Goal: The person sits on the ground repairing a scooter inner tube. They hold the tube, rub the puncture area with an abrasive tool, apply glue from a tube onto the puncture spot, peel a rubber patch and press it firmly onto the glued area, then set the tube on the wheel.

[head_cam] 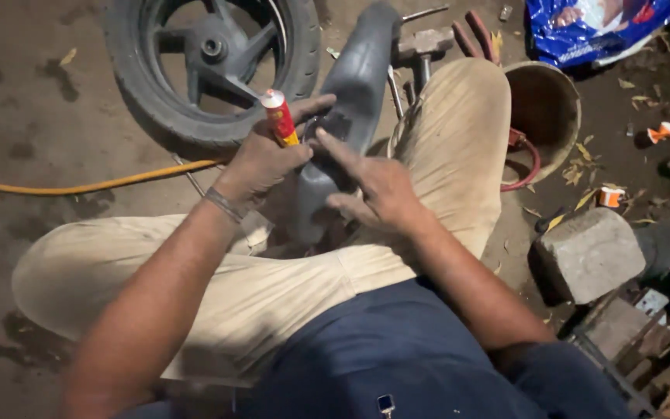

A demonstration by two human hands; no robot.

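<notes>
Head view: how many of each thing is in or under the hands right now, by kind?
Small red and yellow glue tube, in left hand: 1
Grey rubber inner tube, under right hand: 1
Dark square patch on the tube: 1
Total: 3

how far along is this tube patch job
Done: the inner tube is out of the wheel and draped over the knee. In hand: the left hand holds a red and yellow glue tube while the right hand presses a finger on a dark square spot. Left: the tube is not yet back in the wheel.
</notes>
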